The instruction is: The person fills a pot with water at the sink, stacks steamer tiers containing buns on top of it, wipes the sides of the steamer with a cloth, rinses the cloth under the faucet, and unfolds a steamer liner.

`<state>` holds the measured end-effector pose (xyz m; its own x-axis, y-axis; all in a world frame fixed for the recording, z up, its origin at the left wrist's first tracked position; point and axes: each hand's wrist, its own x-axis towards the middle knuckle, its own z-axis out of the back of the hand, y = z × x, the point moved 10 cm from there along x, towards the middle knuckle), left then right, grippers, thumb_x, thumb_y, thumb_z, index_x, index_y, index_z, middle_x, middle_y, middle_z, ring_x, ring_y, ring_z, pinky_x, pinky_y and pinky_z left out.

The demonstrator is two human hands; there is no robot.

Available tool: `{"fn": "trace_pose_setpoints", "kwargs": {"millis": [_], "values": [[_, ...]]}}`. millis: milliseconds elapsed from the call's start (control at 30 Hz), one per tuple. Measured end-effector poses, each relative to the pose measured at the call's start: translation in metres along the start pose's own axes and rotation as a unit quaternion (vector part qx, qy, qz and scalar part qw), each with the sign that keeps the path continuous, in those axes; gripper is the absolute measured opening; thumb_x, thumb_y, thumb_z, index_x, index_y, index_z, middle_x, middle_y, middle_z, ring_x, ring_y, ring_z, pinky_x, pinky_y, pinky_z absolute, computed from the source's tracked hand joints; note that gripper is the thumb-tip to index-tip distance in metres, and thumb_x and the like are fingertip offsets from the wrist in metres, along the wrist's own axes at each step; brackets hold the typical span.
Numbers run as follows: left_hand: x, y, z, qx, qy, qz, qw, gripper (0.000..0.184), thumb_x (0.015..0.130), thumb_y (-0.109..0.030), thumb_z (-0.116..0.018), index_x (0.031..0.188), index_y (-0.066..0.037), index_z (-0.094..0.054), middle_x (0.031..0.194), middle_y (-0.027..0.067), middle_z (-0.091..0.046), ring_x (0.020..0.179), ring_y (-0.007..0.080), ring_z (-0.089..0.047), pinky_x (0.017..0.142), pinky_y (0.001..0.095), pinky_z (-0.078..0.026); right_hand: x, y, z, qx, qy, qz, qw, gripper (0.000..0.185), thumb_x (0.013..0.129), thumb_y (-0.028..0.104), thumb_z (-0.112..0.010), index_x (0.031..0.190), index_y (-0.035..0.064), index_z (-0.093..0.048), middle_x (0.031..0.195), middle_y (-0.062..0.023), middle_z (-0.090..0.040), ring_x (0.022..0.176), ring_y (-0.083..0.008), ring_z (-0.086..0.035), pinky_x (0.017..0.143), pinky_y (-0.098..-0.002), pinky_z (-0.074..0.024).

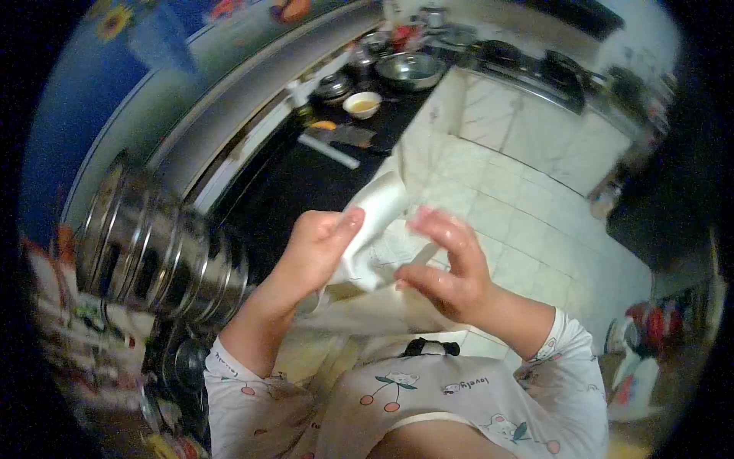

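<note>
My left hand (317, 249) is wrapped round a glossy white, bag-like thing (380, 203), its thumb pressed along the near side. The white thing is bent and creased, with a paler, textured area low on its right side; its exact kind is unclear. Across from it, my right hand (455, 268) is curved, thumb and fingers apart. Its fingertips are slightly blurred and lie close to the right edge of the white thing. Whether they touch it I cannot tell. Both hands are in front of my body, beside the black countertop (267, 180).
A white bowl of yellow liquid (362, 105), a metal pan (410, 70), a flat blade (353, 136) and a white strip (329, 151) lie on the counter. Ribbed steel containers (153, 252) stand left. A stove (527, 73) is at the back, above the tiled floor (489, 187).
</note>
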<state>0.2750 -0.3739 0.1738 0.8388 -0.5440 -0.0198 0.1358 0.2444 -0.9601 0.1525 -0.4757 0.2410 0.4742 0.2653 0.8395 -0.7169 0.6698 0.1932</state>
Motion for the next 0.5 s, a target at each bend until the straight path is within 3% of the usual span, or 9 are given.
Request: {"fn": "trace_pose_setpoints", "kwargs": {"millis": [33, 100, 200, 233, 267, 367, 433, 467, 500], "values": [[0.019, -0.006, -0.02, 0.034, 0.035, -0.027, 0.998, 0.039, 0.089, -0.029, -0.046, 0.077, 0.005, -0.061, 0.061, 0.0023, -0.057, 0.06, 0.0046, -0.047, 0.053, 0.0251, -0.04, 0.0, -0.016, 0.02, -0.049, -0.058, -0.025, 0.997, 0.014, 0.068, 0.017, -0.06, 0.08, 0.011, -0.059, 0.109, -0.0146, -0.052, 0.1, -0.0292, -0.051, 0.083, -0.0443, -0.0405], [0.044, -0.041, -0.065, 0.076, 0.116, -0.124, 0.983, 0.036, 0.086, -0.029, -0.05, 0.073, 0.002, -0.061, 0.054, 0.0107, -0.054, 0.049, 0.0146, -0.048, 0.049, 0.0303, -0.039, 0.006, -0.048, 0.043, -0.12, -0.039, -0.063, 0.99, 0.012, 0.069, 0.018, -0.06, 0.079, 0.0114, -0.059, 0.116, -0.0147, -0.049, 0.107, -0.0287, -0.047, 0.089, -0.0481, -0.034], [0.081, -0.075, -0.12, 0.183, 0.2, -0.254, 0.928, 0.03, 0.082, -0.027, -0.054, 0.07, -0.001, -0.06, 0.058, 0.0193, -0.051, 0.05, 0.0325, -0.046, 0.05, 0.035, -0.038, 0.006, -0.098, 0.06, -0.179, 0.058, -0.071, 0.98, 0.011, 0.07, 0.018, -0.06, 0.079, 0.0116, -0.059, 0.114, -0.0107, -0.052, 0.105, -0.0262, -0.048, 0.094, -0.0506, -0.0291], [0.094, -0.083, -0.138, 0.203, 0.227, -0.271, 0.913, 0.027, 0.082, -0.024, -0.054, 0.071, 0.0, -0.06, 0.056, 0.018, -0.05, 0.049, 0.0285, -0.046, 0.049, 0.0333, -0.038, 0.0, -0.115, 0.066, -0.187, 0.102, -0.066, 0.975, 0.01, 0.07, 0.018, -0.059, 0.079, 0.0117, -0.059, 0.111, -0.0086, -0.054, 0.103, -0.025, -0.05, 0.094, -0.0509, -0.0282], [0.109, -0.09, -0.151, 0.22, 0.253, -0.287, 0.897, 0.024, 0.082, -0.021, -0.053, 0.072, 0.0, -0.06, 0.055, 0.0167, -0.049, 0.047, 0.0245, -0.046, 0.048, 0.0317, -0.038, -0.007, -0.135, 0.07, -0.161, 0.122, -0.078, 0.976, 0.01, 0.07, 0.017, -0.059, 0.078, 0.0116, -0.06, 0.096, -0.0031, -0.059, 0.088, -0.0218, -0.056, 0.086, -0.0455, -0.0385], [0.157, -0.097, -0.181, 0.189, 0.321, -0.314, 0.873, 0.022, 0.077, -0.022, -0.061, 0.075, 0.0, -0.059, 0.06, 0.0127, -0.053, 0.052, 0.0206, -0.051, 0.049, 0.0305, -0.039, -0.016, -0.176, 0.094, -0.164, 0.097, -0.106, 0.976, 0.011, 0.069, 0.015, -0.059, 0.08, 0.0115, -0.059, 0.08, -0.0015, -0.057, 0.072, -0.0203, -0.057, 0.067, -0.0364, -0.0469], [0.189, -0.101, -0.194, 0.17, 0.369, -0.279, 0.87, 0.027, 0.071, -0.024, -0.067, 0.078, 0.0, -0.059, 0.066, 0.0114, -0.057, 0.058, 0.0215, -0.054, 0.053, 0.0306, -0.041, -0.014, -0.195, 0.116, -0.22, 0.092, -0.101, 0.966, 0.014, 0.068, 0.014, -0.059, 0.082, 0.0117, -0.058, 0.076, -0.0025, -0.056, 0.068, -0.0205, -0.056, 0.056, -0.0326, -0.0459], [0.204, -0.108, -0.199, 0.193, 0.353, -0.343, 0.849, 0.035, 0.06, -0.024, -0.074, 0.082, -0.001, -0.059, 0.075, 0.0099, -0.059, 0.067, 0.0233, -0.056, 0.059, 0.0307, -0.044, -0.013, -0.206, 0.128, -0.246, 0.09, -0.099, 0.96, 0.015, 0.068, 0.014, -0.059, 0.083, 0.0118, -0.058, 0.074, -0.003, -0.055, 0.065, -0.0206, -0.056, 0.051, -0.0306, -0.0454], [0.223, -0.103, -0.203, 0.2, 0.338, -0.353, 0.849, 0.035, 0.06, -0.025, -0.074, 0.081, -0.001, -0.059, 0.075, 0.0107, -0.059, 0.068, 0.0245, -0.057, 0.06, 0.0318, -0.044, -0.015, -0.217, 0.139, -0.263, 0.088, -0.107, 0.955, 0.016, 0.067, 0.013, -0.059, 0.083, 0.0118, -0.058, 0.073, -0.0031, -0.055, 0.064, -0.0207, -0.056, 0.05, -0.0306, -0.0454]]}}
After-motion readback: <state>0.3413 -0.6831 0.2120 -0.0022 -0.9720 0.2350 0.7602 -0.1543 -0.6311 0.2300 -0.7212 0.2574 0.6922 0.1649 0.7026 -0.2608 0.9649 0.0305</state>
